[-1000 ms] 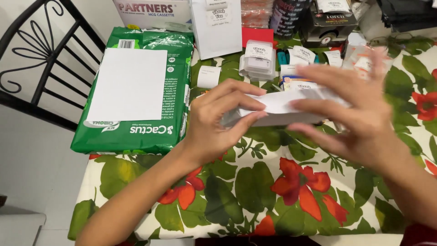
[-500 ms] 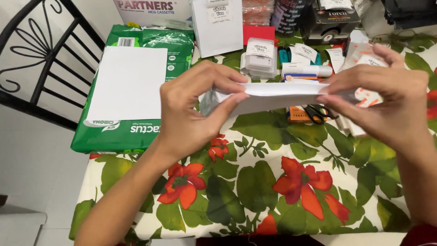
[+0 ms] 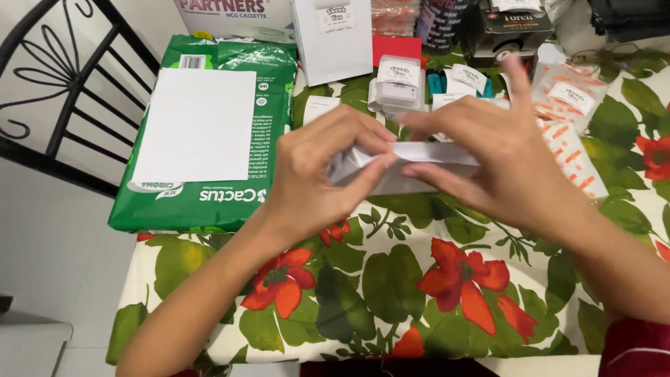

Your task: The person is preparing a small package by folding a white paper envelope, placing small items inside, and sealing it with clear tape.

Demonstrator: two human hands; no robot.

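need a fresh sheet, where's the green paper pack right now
In the head view the green paper pack lies at the left end of the floral tablecloth, with a loose white sheet on top, beside the black chair and left of the left hand.

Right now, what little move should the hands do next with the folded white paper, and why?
Probably press the fold flat. Both the left hand and right hand pinch the white paper above the flowered tablecloth, and its left end looks crumpled and puffy, not yet creased.
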